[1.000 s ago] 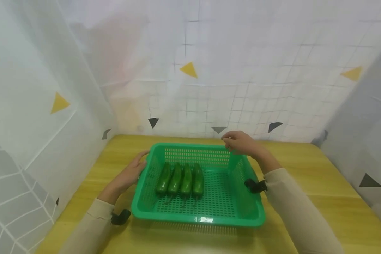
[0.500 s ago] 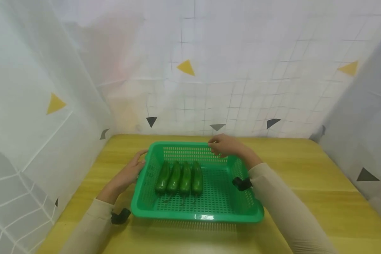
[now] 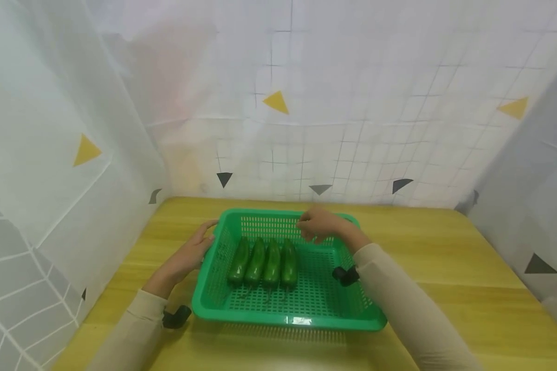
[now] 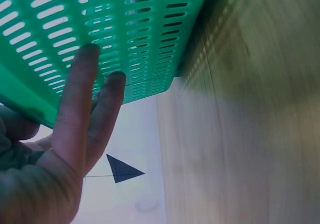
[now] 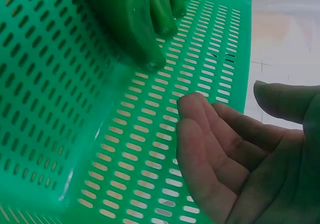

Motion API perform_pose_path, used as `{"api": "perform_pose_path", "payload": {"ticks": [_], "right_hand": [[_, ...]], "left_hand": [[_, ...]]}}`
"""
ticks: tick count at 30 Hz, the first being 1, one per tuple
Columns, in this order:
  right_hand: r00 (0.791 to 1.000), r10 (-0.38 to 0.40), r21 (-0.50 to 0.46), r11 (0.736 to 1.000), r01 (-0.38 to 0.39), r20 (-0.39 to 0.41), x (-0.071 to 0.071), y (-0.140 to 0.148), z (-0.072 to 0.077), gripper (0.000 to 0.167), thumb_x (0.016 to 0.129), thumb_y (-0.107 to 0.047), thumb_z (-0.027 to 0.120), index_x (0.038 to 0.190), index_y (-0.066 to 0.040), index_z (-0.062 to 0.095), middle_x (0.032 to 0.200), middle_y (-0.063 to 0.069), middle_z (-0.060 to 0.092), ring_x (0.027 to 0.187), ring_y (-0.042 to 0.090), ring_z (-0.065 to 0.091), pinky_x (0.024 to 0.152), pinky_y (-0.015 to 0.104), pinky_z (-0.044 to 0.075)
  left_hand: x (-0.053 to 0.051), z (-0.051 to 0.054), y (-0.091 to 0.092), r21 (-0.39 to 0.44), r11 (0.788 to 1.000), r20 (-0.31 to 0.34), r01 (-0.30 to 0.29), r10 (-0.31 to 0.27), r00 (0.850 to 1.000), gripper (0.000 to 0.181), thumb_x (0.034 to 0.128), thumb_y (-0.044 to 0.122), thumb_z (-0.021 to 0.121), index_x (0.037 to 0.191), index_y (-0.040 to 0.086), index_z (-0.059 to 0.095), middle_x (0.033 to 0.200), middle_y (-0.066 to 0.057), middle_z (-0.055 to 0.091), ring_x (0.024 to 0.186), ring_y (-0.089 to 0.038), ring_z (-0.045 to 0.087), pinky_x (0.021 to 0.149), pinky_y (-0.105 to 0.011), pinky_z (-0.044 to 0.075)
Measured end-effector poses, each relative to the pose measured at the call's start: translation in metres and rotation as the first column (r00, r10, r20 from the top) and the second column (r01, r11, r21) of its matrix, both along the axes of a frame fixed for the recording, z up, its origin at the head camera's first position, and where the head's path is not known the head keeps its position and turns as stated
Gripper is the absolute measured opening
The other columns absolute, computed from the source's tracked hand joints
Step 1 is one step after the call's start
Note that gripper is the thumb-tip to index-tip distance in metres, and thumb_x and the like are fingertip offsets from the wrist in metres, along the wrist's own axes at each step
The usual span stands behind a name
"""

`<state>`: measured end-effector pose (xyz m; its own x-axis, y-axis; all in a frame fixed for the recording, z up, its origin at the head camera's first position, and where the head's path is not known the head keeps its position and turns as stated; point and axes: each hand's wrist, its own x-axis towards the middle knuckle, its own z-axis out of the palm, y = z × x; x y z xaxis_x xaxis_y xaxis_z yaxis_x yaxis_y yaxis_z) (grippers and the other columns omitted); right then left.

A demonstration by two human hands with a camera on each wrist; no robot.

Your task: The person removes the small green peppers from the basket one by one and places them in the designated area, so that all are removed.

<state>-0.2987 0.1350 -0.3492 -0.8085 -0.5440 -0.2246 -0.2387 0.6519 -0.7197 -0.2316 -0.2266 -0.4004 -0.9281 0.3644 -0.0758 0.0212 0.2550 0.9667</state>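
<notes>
Several long green peppers point(image 3: 272, 265) lie side by side in the left half of a green plastic basket point(image 3: 301, 320), their thin stems toward the near side. My left hand point(image 3: 190, 256) rests against the basket's left side; in the left wrist view its straight fingers point(image 4: 75, 103) touch the slotted outer wall. Over the basket's back part hovers my right hand point(image 3: 322, 224), to the right of the peppers and apart from them. Its fingers point(image 5: 200, 159) are loosely bent, with nothing between them and the thumb in the right wrist view.
The basket stands on a yellow wooden table point(image 3: 445, 257). A pale sheet point(image 3: 353, 77) with triangle marks hangs behind the table and along both sides. Black wrist cameras are strapped at both cuffs.
My right hand has moved left and lower, from above the back right corner to inside the basket's back part. The left hand, basket and peppers have stayed put.
</notes>
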Motion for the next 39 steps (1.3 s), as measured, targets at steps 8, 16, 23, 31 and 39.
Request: {"api": "perform_pose_path", "payload": {"ticks": [8, 16, 23, 31, 39], "right_hand": [[0.999, -0.022, 0.059, 0.998, 0.021, 0.029, -0.004, -0.005, -0.007, 0.042, 0.108, -0.018, 0.05, 0.136, 0.013, 0.055, 0.11, 0.024, 0.07, 0.096, 0.032, 0.071, 0.077, 0.042, 0.061], [0.995, -0.074, 0.098, 0.993, 0.067, 0.074, -0.003, -0.007, -0.012, 0.041, 0.107, -0.018, 0.051, 0.135, 0.012, 0.056, 0.109, 0.023, 0.069, 0.099, 0.035, 0.069, 0.078, 0.043, 0.061], [0.995, -0.064, 0.163, 0.985, 0.05, 0.081, -0.003, -0.015, -0.024, 0.028, 0.105, -0.017, 0.057, 0.116, 0.006, 0.069, 0.093, 0.016, 0.069, 0.087, 0.029, 0.069, 0.073, 0.039, 0.061], [0.994, -0.032, 0.158, 0.987, 0.015, 0.105, -0.005, -0.029, -0.032, 0.021, 0.103, -0.014, 0.06, 0.103, 0.003, 0.072, 0.091, 0.016, 0.07, 0.084, 0.028, 0.071, 0.07, 0.038, 0.061], [0.998, -0.027, 0.248, 0.969, 0.012, 0.058, -0.003, -0.025, -0.042, 0.026, 0.102, -0.011, 0.059, 0.083, 0.004, 0.07, 0.079, 0.014, 0.069, 0.073, 0.025, 0.07, 0.066, 0.034, 0.061]], "left_hand": [[-0.001, -0.001, 0.003, -0.011, 1.0, -0.013, -0.016, 0.015, 1.0, 0.045, 0.1141, 0.026, 0.028, 0.158, 0.019, 0.022, 0.101, -0.02, 0.061, 0.084, -0.029, 0.066, 0.075, -0.045, 0.058], [-0.004, 0.0, 0.008, -0.021, 1.0, -0.022, 0.0, -0.001, 1.0, 0.045, 0.1141, 0.023, 0.025, 0.158, 0.017, 0.02, 0.101, -0.019, 0.061, 0.083, -0.028, 0.066, 0.074, -0.044, 0.058], [-0.006, -0.002, 0.008, -0.014, 1.0, -0.01, 0.0, 0.0, 1.0, 0.045, 0.1141, 0.024, 0.026, 0.158, 0.018, 0.02, 0.104, -0.02, 0.061, 0.085, -0.028, 0.066, 0.075, -0.044, 0.058], [-0.001, -0.003, -0.002, -0.015, 1.0, -0.016, -0.024, 0.024, 1.0, 0.045, 0.1141, 0.029, 0.028, 0.158, 0.019, 0.021, 0.108, -0.021, 0.061, 0.089, -0.029, 0.066, 0.077, -0.045, 0.058], [-0.007, -0.005, 0.005, 0.006, 1.0, -0.037, -0.005, 0.005, 0.999, 0.045, 0.114, 0.025, 0.03, 0.158, 0.014, 0.023, 0.101, -0.02, 0.062, 0.083, -0.027, 0.066, 0.073, -0.044, 0.058]]}}
